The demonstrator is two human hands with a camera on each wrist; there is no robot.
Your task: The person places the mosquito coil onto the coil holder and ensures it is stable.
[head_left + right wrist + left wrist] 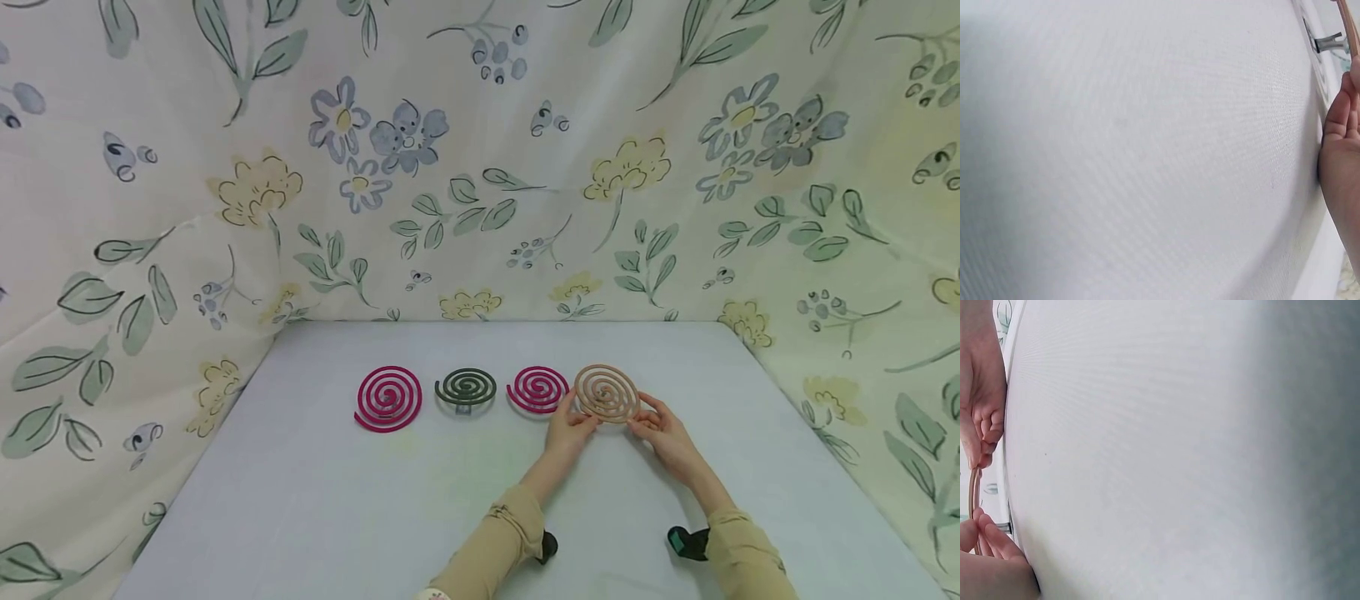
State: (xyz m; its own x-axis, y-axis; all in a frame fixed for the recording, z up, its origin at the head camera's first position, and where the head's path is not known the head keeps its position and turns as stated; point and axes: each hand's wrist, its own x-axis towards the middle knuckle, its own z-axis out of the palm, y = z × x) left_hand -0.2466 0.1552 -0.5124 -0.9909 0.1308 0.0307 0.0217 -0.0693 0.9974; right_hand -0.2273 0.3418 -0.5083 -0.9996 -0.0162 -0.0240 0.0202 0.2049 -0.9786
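Note:
Both hands hold a tan mosquito coil (602, 393), a flat spiral tilted up at the right end of a row of coils. My left hand (567, 435) pinches its lower left rim between thumb and fingers, while my right hand (667, 435) pinches the lower right rim. Seen edge-on in the right wrist view, the coil (1349, 26) is a thin tan strip close to a small metal stand (1330, 44). Just left of my left hand is a crimson coil (537, 389), overlapped slightly by the fingers.
Farther left in the row are a dark green coil (467, 387) on a small metal stand (463, 409) and another crimson coil (388, 398). The white table (337, 508) ends at a floral cloth (480, 250) that rises behind and along both sides.

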